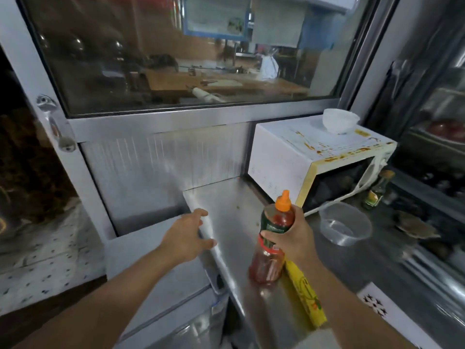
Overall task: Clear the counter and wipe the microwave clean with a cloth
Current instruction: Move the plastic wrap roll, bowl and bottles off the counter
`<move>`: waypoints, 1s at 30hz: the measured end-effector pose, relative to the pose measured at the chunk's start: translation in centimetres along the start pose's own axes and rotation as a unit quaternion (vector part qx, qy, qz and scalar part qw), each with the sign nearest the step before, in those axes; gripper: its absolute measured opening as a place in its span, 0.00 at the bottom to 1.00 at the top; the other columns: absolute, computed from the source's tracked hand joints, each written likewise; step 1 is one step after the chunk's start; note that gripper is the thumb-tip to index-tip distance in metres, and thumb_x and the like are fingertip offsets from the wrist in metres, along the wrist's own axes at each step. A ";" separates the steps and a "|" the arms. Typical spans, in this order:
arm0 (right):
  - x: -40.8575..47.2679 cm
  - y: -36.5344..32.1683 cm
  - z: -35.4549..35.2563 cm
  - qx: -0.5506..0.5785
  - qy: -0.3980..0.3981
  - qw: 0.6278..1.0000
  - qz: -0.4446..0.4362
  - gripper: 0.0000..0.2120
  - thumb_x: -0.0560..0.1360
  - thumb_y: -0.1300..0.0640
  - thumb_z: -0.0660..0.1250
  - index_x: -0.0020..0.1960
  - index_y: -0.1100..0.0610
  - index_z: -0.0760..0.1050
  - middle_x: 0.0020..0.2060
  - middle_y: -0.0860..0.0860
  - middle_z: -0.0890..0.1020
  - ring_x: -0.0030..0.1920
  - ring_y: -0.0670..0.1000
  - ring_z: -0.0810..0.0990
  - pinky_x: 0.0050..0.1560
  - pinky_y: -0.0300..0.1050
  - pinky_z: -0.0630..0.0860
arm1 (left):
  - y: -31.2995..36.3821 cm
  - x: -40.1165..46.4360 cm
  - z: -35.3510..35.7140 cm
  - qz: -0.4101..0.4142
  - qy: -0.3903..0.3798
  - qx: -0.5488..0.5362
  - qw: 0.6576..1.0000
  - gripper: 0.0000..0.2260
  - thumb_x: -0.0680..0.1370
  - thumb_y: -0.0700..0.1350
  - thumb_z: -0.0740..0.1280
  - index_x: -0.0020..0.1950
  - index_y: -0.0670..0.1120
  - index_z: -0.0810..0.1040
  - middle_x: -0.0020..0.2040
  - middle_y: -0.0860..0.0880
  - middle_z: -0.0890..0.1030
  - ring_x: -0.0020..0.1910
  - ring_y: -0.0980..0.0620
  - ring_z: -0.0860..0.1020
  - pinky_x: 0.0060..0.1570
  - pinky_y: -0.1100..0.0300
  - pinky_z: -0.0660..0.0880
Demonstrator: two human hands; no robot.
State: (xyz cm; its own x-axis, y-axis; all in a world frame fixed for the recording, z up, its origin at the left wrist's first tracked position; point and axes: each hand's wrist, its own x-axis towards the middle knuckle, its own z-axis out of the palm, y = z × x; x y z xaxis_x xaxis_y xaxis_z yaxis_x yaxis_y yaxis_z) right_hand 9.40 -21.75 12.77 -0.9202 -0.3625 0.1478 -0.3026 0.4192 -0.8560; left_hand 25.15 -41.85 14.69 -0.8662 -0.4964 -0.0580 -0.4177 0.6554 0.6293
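The right hand (293,238) holds a sauce bottle (273,241) around its upper half, fingers curled tight. The bottle is red inside, with an orange cap, and it leans a bit to the left. Its bottom is at the surface (231,210) or just over it; I cannot tell if it touches. The left hand (187,234) is spread wide and holds nothing. It rests at the left edge of the surface.

The step looks like moving the bottle off the surface. To do it well, keep the grip firm and stand the bottle up straight so no sauce drips from the cap. Lift it clear before carrying it, so it does not bump the yellow box (305,295) that lies just beside it. Put it somewhere it will not tip.

The microwave (284,159) sits at the back right of the surface, near the bottle. Its white top has orange-brown stains, so it needs wiping. A white bowl (341,120) stands on top of it and should come off first. I see no cloth.

A clear tub (344,226) sits in front of the microwave. A small dark bottle (378,188) stands at its right. The surface is shiny metal. Behind it is a metal wall with a big window (176,46) above. A glass-front fridge (432,134) stands on the right.
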 end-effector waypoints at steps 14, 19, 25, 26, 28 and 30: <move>7.4 -6.5 4.7 -0.049 0.071 0.996 0.016 0.40 0.56 0.48 0.81 0.63 0.49 0.65 0.51 0.44 0.76 0.50 0.48 0.75 0.52 0.44 0.74 | -5.3 8.7 -5.6 0.049 -0.018 -0.026 0.998 0.31 0.68 0.52 0.74 0.68 0.54 0.65 0.57 0.52 0.73 0.48 0.55 0.76 0.50 0.60 0.72; 13.8 -7.6 7.2 -0.028 0.069 0.997 -0.012 0.37 0.57 0.50 0.81 0.60 0.49 0.65 0.47 0.42 0.74 0.46 0.46 0.74 0.45 0.36 0.69 | -5.5 12.9 -7.3 0.050 -0.009 -0.010 0.999 0.31 0.69 0.53 0.74 0.69 0.53 0.65 0.59 0.51 0.73 0.54 0.53 0.74 0.54 0.57 0.72; 22.8 -7.4 10.6 -0.008 0.063 0.998 -0.014 0.35 0.58 0.50 0.81 0.56 0.45 0.62 0.46 0.40 0.74 0.47 0.46 0.75 0.50 0.40 0.72 | -5.2 19.5 -7.8 0.052 -0.001 -0.011 0.999 0.31 0.70 0.51 0.74 0.69 0.50 0.65 0.61 0.50 0.73 0.54 0.55 0.71 0.53 0.62 0.69; 24.1 -7.2 11.1 -0.005 0.067 0.998 -0.010 0.35 0.57 0.50 0.81 0.55 0.45 0.62 0.46 0.40 0.74 0.47 0.47 0.76 0.50 0.41 0.74 | -5.1 20.5 -7.7 0.049 0.000 -0.008 0.999 0.31 0.70 0.51 0.74 0.69 0.51 0.64 0.61 0.50 0.73 0.55 0.55 0.71 0.54 0.62 0.69; 26.6 -6.6 12.3 0.000 0.071 0.997 0.003 0.35 0.56 0.50 0.81 0.55 0.47 0.63 0.48 0.43 0.75 0.49 0.49 0.77 0.53 0.46 0.76 | -5.1 22.6 -7.4 0.043 0.001 0.005 0.999 0.31 0.70 0.53 0.73 0.69 0.52 0.64 0.62 0.51 0.73 0.55 0.56 0.71 0.55 0.61 0.70; 28.6 -6.1 13.4 -0.001 0.075 0.997 0.014 0.37 0.56 0.50 0.82 0.57 0.51 0.64 0.51 0.47 0.76 0.51 0.51 0.78 0.54 0.47 0.76 | -5.1 24.3 -7.1 0.041 0.000 0.014 0.999 0.32 0.70 0.54 0.73 0.69 0.53 0.64 0.62 0.52 0.73 0.55 0.57 0.71 0.54 0.63 0.70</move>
State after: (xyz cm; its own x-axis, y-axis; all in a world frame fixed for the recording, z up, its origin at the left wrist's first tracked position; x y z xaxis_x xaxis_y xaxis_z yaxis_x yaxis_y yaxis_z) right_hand -11.78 -45.82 15.61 -0.9548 -0.2224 0.1972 -0.2774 0.4288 -0.8598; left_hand 8.16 -61.26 15.59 -0.8976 -0.4408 -0.0078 -0.3534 0.7086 0.6107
